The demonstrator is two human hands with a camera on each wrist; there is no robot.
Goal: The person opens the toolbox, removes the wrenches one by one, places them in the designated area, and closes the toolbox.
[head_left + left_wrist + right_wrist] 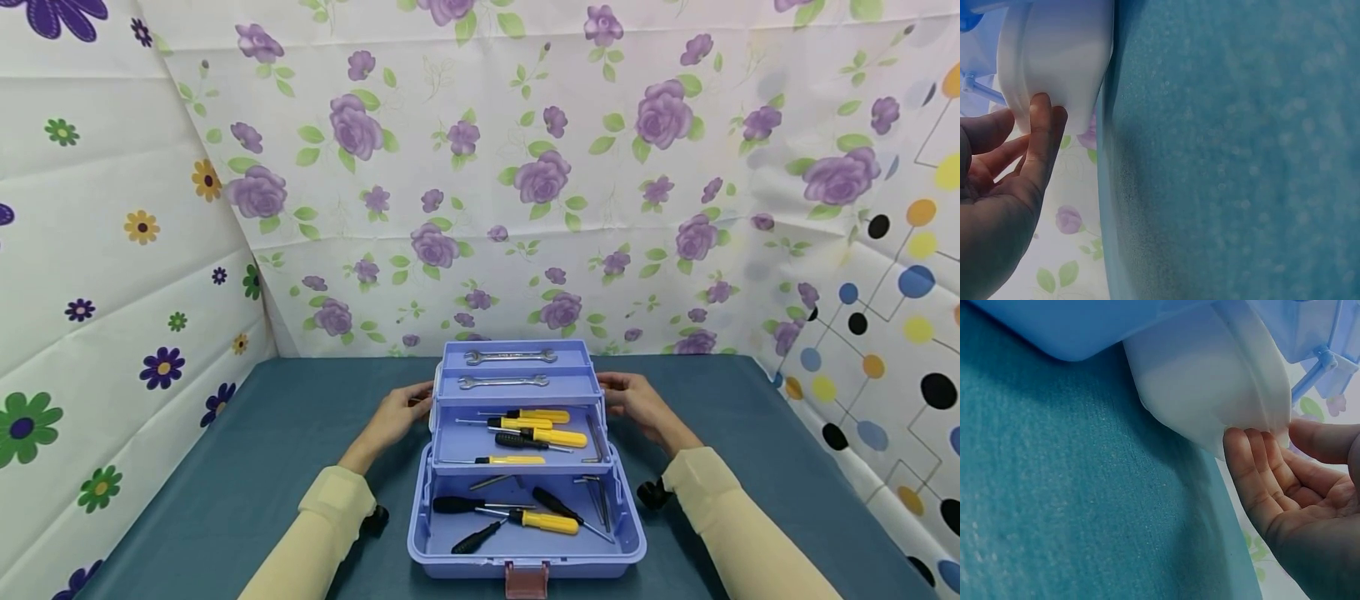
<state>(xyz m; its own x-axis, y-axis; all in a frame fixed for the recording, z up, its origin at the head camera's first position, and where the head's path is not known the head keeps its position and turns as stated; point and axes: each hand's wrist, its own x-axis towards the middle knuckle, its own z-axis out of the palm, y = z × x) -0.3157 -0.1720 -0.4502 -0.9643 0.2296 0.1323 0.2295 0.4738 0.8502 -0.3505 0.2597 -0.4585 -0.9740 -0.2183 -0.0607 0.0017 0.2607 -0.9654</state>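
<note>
A blue-purple toolbox [450,569] stands unfolded on the table, its stepped trays raised toward the back. Its white lid [1063,47] hangs tipped back behind the trays. At the lid's left edge, my left hand [393,421] pinches the rim between thumb and fingers. My right hand [641,408] grips the opposite edge of the lid [1204,387] likewise, with fingertips on the outer face and thumb at the rim. Two wrenches [510,357] lie in the upper trays. Yellow-handled screwdrivers [551,437] fill the middle tray. More screwdrivers [550,522] and hex keys [602,504] lie in the bottom.
A dark teal cloth [300,433] covers the table. Flowered curtains [480,183] hang behind and at the left, and a dotted curtain [892,367] hangs on the right. A brown latch [527,581] hangs down at the toolbox's front.
</note>
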